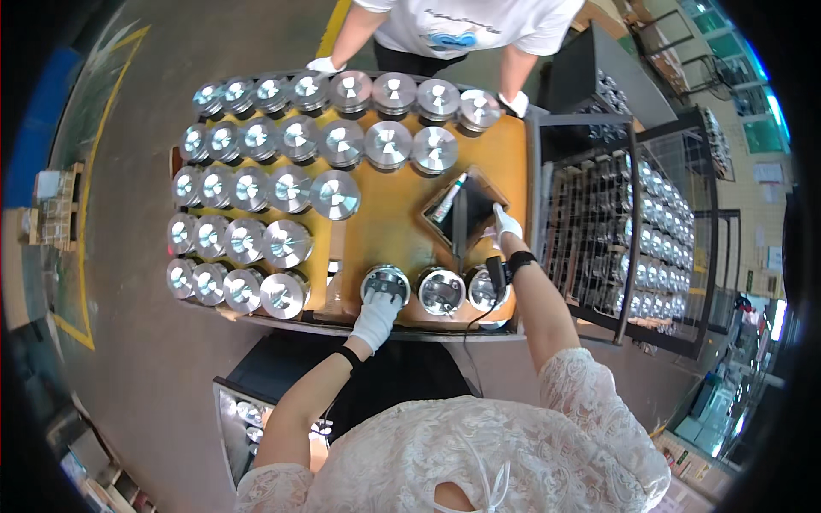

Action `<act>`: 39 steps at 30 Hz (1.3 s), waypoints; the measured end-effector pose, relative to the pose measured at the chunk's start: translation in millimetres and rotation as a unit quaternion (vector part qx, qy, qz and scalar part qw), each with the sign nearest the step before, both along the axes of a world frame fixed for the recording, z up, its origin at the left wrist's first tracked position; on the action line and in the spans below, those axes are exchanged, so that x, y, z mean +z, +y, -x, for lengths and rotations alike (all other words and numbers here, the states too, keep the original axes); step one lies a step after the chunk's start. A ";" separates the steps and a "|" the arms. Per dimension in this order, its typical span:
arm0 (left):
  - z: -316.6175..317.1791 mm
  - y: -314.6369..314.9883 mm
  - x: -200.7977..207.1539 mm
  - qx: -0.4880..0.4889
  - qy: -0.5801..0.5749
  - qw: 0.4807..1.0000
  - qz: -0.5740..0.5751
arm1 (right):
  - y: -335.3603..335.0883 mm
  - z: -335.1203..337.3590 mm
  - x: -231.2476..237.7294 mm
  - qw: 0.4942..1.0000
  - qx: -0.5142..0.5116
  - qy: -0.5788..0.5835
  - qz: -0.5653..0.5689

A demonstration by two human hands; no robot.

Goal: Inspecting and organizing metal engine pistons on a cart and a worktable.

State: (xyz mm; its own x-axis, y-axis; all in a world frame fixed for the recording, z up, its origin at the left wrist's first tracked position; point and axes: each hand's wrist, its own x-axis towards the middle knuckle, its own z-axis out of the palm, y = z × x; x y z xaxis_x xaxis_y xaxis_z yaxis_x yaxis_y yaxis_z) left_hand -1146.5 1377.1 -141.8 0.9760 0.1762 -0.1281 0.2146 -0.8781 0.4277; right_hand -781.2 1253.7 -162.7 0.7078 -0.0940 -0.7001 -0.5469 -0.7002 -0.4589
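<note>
Gloved in white, my left hand [376,318] has its fingers in the hollow underside of a silver piston [395,275] at the near edge of the table. Two more pistons stand to its right, a hollow-side-up piston [441,292] and another piston [484,291] partly covered by my right wrist. My right hand [508,224], gloved too, is closed at the right rim of a small dark-lined box [434,224]; its fingertips are partly hidden. A white marker [450,198] lies in that box, which sits askew on the brown tabletop [376,227].
Several rows of crown-up pistons [291,188] cover the left and far parts of the table. Across it stands a person [462,34] with gloved hands at the far edge. A rack of pistons [650,231] stands at the right. A black cable [467,359] hangs from my right wrist.
</note>
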 end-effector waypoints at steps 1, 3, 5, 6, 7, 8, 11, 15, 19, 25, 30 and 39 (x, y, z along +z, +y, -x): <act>-4.2 4.9 14.7 -0.008 -0.037 0.999 0.004 | -5.6 -10.1 -6.9 0.994 -0.048 0.096 -0.037; -12.9 15.2 38.0 0.006 -0.063 0.995 0.078 | -24.3 -28.3 -18.4 0.988 -0.052 0.142 -0.021; -15.7 46.8 64.4 0.092 -0.053 0.990 0.089 | -12.0 -23.6 -10.7 0.986 0.027 0.164 0.001; -15.3 65.6 61.7 0.139 -0.050 0.985 0.088 | -14.4 -25.8 -11.1 0.982 0.011 0.185 -0.026; -16.2 80.3 59.0 0.207 -0.065 0.975 0.055 | -20.8 -30.8 -13.9 0.977 -0.007 0.205 -0.051; -15.6 97.9 56.2 0.230 -0.056 0.970 0.057 | -24.8 -35.0 -19.1 0.974 -0.026 0.212 -0.079; -40.4 121.8 82.9 0.066 -0.048 0.987 0.140 | -74.5 -60.8 -47.9 0.958 -0.124 0.224 -0.129; -58.9 79.8 117.1 -0.161 -0.083 0.951 0.249 | -72.1 -56.8 -38.9 0.956 -0.170 0.192 -0.140; -72.3 1.0 126.2 -0.151 -0.161 0.921 0.321 | -94.2 -47.9 -8.9 0.921 -0.302 0.130 -0.209; -68.1 16.9 108.7 -0.025 -0.163 0.950 0.264 | -98.8 13.4 77.8 0.919 0.148 -0.297 0.212; -64.7 15.2 120.0 -0.080 -0.218 0.941 0.247 | -84.3 60.7 117.1 0.887 0.137 -0.398 0.190; -91.1 150.3 79.4 0.189 0.042 0.972 -0.135 | 8.2 94.6 184.2 0.849 0.244 -0.466 -0.052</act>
State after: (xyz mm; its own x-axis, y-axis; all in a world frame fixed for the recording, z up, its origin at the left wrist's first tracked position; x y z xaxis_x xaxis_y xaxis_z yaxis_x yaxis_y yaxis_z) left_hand -1055.4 1527.4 -62.4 0.8235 0.5579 -0.1034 0.5673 -0.8076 0.1607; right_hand -875.7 1261.9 21.6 0.8960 0.3974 0.1981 0.4306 -0.6690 -0.6058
